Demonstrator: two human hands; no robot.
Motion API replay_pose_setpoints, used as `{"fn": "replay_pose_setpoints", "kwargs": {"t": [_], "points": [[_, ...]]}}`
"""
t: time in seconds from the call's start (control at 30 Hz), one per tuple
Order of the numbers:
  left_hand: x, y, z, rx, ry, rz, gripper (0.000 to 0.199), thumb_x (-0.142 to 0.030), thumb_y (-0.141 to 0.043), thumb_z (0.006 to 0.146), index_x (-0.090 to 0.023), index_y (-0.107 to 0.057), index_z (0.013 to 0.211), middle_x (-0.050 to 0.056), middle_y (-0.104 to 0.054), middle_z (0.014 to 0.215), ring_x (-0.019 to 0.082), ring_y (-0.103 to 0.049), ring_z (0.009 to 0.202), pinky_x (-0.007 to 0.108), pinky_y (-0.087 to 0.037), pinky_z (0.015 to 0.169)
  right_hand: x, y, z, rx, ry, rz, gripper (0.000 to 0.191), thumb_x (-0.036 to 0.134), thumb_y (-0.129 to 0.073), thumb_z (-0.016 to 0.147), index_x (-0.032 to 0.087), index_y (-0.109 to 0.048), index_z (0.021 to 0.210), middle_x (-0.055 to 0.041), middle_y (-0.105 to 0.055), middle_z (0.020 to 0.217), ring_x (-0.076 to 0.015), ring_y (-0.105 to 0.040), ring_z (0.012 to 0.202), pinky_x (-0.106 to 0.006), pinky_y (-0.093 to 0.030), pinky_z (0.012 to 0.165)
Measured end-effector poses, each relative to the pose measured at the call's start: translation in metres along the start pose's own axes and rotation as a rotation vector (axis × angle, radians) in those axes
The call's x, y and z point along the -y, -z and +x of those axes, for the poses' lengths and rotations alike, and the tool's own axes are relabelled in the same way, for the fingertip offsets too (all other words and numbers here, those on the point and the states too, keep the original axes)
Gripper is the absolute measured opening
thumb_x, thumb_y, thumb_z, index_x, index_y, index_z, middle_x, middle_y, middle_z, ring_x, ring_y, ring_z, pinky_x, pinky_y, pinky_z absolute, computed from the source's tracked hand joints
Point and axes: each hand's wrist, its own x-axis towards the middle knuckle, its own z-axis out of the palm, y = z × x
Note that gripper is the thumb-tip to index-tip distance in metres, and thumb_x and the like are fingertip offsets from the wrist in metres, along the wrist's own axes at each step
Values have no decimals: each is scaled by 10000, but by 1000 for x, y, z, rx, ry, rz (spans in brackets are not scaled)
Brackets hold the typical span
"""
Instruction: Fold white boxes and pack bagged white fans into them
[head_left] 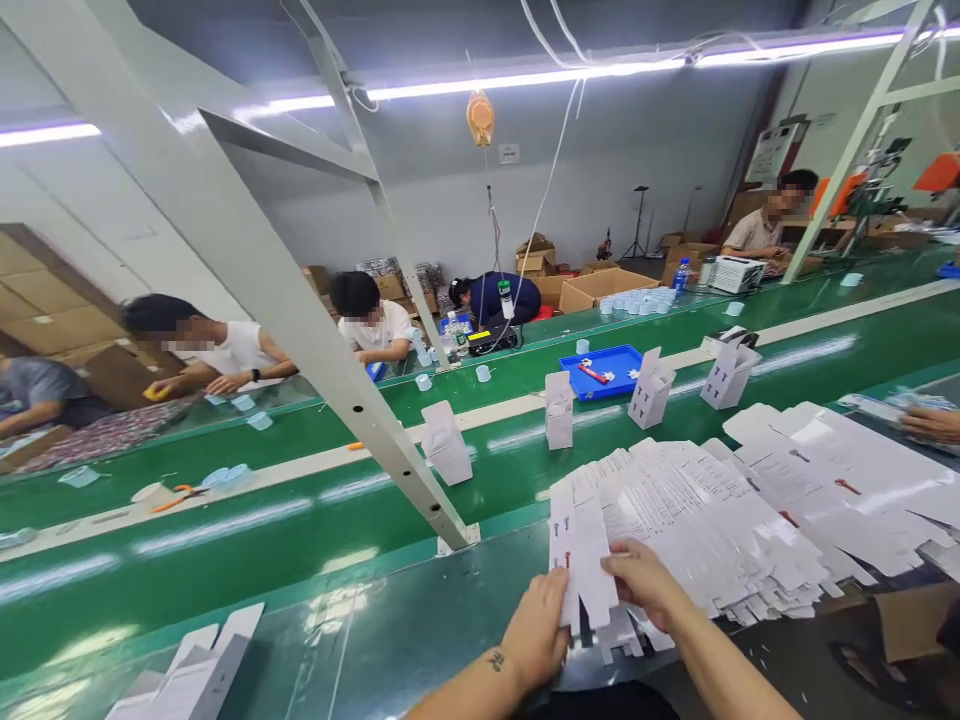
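Observation:
Between my two hands is a white folding carton [585, 540], still mostly flat, with small tool pictures printed on its face. My left hand [534, 622] grips its lower left edge with the fingers closed. On the other side, my right hand [646, 580] pinches the carton's right edge between thumb and fingers. Just right of it, a fanned pile of flat printed cartons [697, 520] covers the table, partly behind my right hand. More flat cartons [862, 480] lie farther right.
Past the table runs a green conveyor [510, 450] carrying several upright white boxes [448, 445] and a blue tray [602, 372]. A slanted metal post [360, 400] stands left of my hands. Folded boxes [199, 670] sit front left. A co-worker's hand [930, 424] shows far right.

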Motion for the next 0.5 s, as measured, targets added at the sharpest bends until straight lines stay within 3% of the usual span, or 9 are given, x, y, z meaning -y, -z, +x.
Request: {"fn": "replay_pose_setpoints", "kwargs": {"t": [0.1, 0.17, 0.23, 0.27, 0.3, 0.4, 0.5], "points": [[-26, 63, -18, -150, 14, -91, 493, -85, -414, 801, -130, -544, 1275, 150, -622, 1250, 261, -571, 1107, 411, -428, 1006, 44, 16, -11, 59, 148, 70, 656, 529, -509, 804, 162, -376, 1331, -180, -613, 1237, -272, -629, 1125, -408, -534, 914], [-46, 104, -33, -245, 104, -244, 363, -109, -440, 800, -162, -642, 1097, 88, -696, 1039, 227, -613, 958, 363, -473, 897, 70, 21, -26, 108, 416, -66, 1014, 597, -664, 694, 234, -147, 1488, -168, -281, 1548, -307, -322, 1413, -480, -365, 1105], [-63, 138, -51, -241, 128, -529, 239, -152, -531, 757, -159, -673, 950, 36, -686, 855, 185, -604, 799, 300, -490, 748, 91, 18, -42, 193, 746, -341, 1343, 590, -819, 516, 295, 27, 1516, -124, 10, 1622, -379, -19, 1477, -601, -137, 1170], [-70, 150, -61, -203, 112, -698, 197, -188, -588, 736, -149, -679, 906, 24, -671, 802, 166, -590, 739, 274, -485, 684, 98, 13, -49, 234, 882, -471, 1438, 586, -851, 460, 297, 85, 1512, -133, 68, 1619, -423, 38, 1465, -661, -75, 1152], [-75, 159, -70, -158, 82, -857, 195, -236, -650, 717, -136, -685, 881, 23, -661, 776, 152, -577, 696, 255, -478, 637, 103, 7, -55, 270, 977, -558, 1494, 588, -862, 431, 289, 133, 1504, -156, 76, 1613, -461, 35, 1454, -706, -66, 1128], [-78, 170, -97, -75, -13, -1181, 422, -415, -820, 617, -96, -713, 872, 59, -672, 777, 138, -579, 648, 239, -485, 594, 111, -12, -64, 300, 1117, -601, 1513, 582, -846, 451, 247, 205, 1486, -220, 1, 1589, -516, -76, 1427, -751, -210, 1071], [-74, 165, -118, -148, -4, -1352, 589, -507, -865, 552, -60, -728, 909, 102, -698, 787, 152, -622, 670, 252, -509, 651, 113, -26, -67, 234, 1224, -552, 1424, 521, -837, 482, 239, 108, 1510, -200, -12, 1585, -520, -116, 1410, -734, -279, 1051]]}}
